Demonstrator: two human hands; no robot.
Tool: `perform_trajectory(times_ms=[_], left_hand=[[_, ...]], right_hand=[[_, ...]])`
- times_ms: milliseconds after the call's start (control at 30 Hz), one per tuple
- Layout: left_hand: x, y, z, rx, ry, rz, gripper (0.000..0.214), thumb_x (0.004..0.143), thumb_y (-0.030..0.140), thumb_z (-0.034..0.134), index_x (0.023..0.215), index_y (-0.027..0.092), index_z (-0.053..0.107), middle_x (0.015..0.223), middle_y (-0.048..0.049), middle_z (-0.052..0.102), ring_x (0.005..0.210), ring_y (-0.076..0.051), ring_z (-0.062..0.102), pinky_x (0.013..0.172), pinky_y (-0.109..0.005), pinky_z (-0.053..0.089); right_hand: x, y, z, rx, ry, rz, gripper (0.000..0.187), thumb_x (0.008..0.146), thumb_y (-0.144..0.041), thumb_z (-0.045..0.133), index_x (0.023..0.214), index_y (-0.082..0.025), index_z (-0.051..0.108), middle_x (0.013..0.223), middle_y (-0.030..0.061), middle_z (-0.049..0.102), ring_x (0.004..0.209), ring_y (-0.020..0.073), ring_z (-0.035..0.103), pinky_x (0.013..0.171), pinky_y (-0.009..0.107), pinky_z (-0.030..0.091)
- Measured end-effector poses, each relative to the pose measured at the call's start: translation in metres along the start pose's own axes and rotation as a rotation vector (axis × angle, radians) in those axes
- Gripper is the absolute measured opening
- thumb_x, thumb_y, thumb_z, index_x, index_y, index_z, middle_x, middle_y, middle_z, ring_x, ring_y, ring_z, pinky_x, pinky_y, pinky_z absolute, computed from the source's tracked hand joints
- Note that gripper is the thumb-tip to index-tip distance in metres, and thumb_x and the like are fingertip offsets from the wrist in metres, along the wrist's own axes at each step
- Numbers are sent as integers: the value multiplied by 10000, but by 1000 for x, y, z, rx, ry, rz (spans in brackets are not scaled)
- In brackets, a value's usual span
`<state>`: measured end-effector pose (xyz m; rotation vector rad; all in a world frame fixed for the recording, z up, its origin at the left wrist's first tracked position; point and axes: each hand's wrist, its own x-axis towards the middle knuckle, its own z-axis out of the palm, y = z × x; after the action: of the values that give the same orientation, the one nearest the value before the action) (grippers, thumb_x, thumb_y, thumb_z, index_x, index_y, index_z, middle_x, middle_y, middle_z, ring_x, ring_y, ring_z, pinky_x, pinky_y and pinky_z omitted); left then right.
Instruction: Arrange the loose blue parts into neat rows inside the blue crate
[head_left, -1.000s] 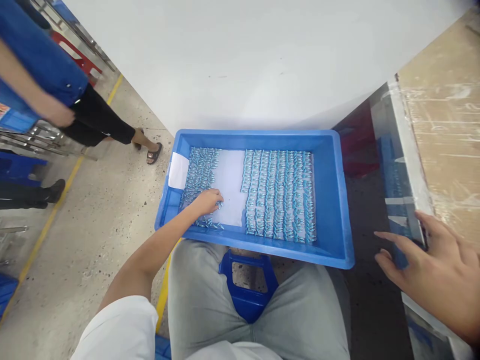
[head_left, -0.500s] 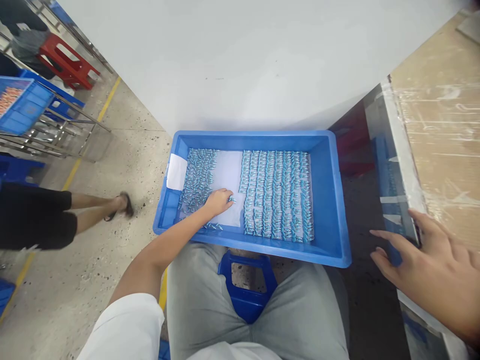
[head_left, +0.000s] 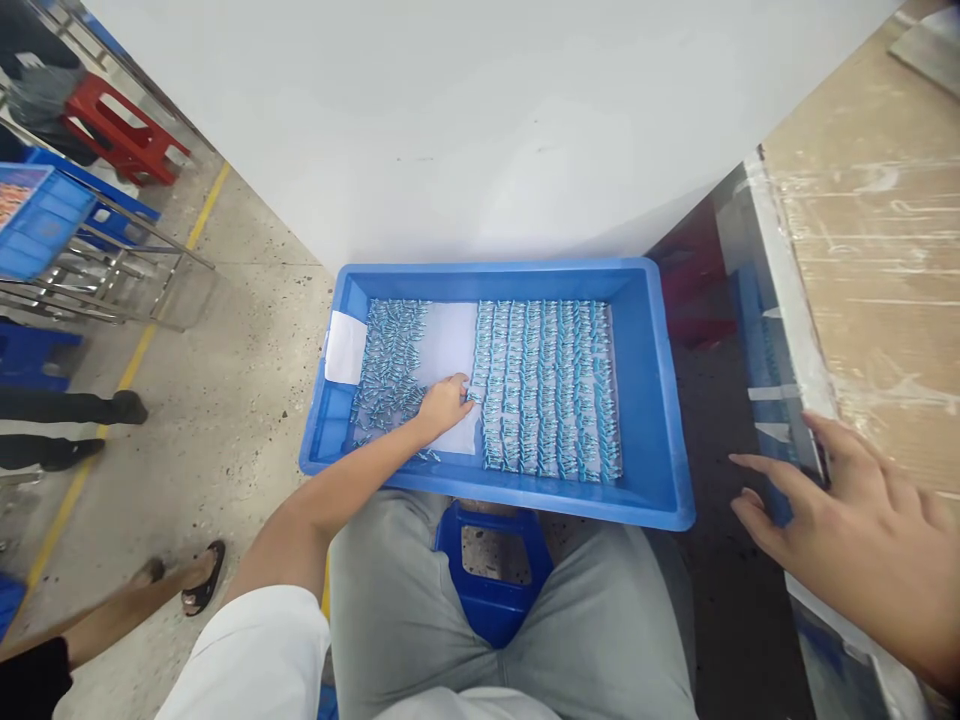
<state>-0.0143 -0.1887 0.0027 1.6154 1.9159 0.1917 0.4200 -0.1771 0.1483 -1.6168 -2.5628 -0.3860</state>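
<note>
Inside a blue plastic bin (head_left: 637,380) my left hand (head_left: 446,405) reaches in over a white sheet (head_left: 450,335). Its thumb and fingertips pinch a small blue-and-silver piece, mostly hidden, at the edge of the neat rows of like pieces (head_left: 544,390) on the right. Left of the hand lies a loose heap of the same small pieces (head_left: 386,345); their exact kind is too small to tell. My right hand (head_left: 847,520) holds nothing, fingers spread, beside the edge of a cardboard-topped surface.
The cardboard (head_left: 885,280) is bound with clear film. A white panel (head_left: 480,130) stands behind the bin. Below sits a blue stool (head_left: 487,590) between my legs. At left are a red stool (head_left: 120,125), another blue bin (head_left: 45,220) and walking people's legs (head_left: 142,600).
My left hand has shifted slightly right relative to the bin, bringing the piece to the nearest row. The right hand stays spread. At left, passers-by have moved and another pair of legs appears.
</note>
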Motion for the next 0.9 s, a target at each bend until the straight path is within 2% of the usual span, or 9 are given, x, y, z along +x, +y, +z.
perform_trajectory(times_ms=[267,467,633,900], left_hand=[[0,-4,5,-79,10,-11,476,832,185,695,1288,199,558,1095,-39,734,934,-191,694,924,-326,538],[-5,3,-1,-65,42,-5,207,855,240,693,1050,204,633,1060,-50,730,962,-206,686,906,-328,537],[-6,8,-3,-68,45,-41,110,897,267,659,989,209,646,991,-37,736,943,-188,687,874,-296,524],[2,6,4,-100,61,-106,110,886,285,663,963,208,657,945,-27,746,900,-185,696,834,-283,520]], right_hand=[[3,-3,-6,-4,19,-27,381,871,-455,506,927,-214,795,1518,87,402,1150,368,570,734,383,418],[2,-4,-4,6,-18,2,371,827,-452,546,964,-217,799,1533,81,382,1184,377,557,787,405,451],[0,0,0,4,13,-23,410,872,-479,494,949,-217,800,1544,75,364,1230,392,533,801,436,485],[0,0,-2,-11,-2,-36,346,796,-414,565,966,-229,803,1568,64,320,1214,394,547,830,457,517]])
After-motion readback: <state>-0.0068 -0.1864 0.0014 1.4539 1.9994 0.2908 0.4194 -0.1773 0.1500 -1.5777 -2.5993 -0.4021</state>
